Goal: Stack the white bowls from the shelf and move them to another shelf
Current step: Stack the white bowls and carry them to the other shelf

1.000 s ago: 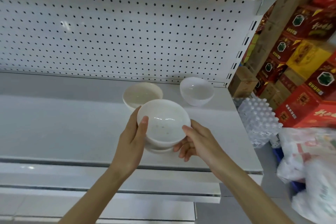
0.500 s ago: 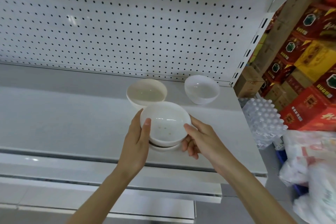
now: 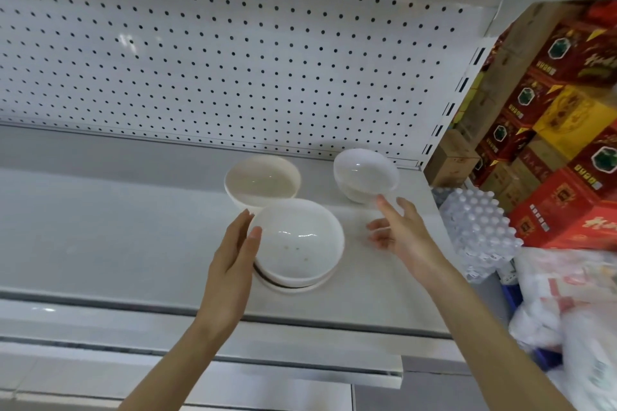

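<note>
A stack of white bowls (image 3: 297, 243) stands on the grey shelf (image 3: 100, 230), the top bowl nested in another whose rim shows beneath. My left hand (image 3: 233, 260) touches the stack's left side with straight fingers. A cream bowl (image 3: 262, 182) sits just behind the stack. Further right, near the back corner, is a single white bowl (image 3: 365, 173). My right hand (image 3: 397, 233) is off the stack, fingers spread and holding nothing, its fingertips just short of that bowl.
A white pegboard (image 3: 233, 53) backs the shelf. Past the shelf's right end are stacked red and yellow cartons (image 3: 564, 130), a shrink-wrapped pack of bottles (image 3: 477, 227) and plastic bags (image 3: 574, 317). A lower shelf edge (image 3: 233, 367) juts out beneath.
The stack was set down on the shelf. My right hand let go of it and moved right and back toward the single white bowl. My left hand's grip loosened.
</note>
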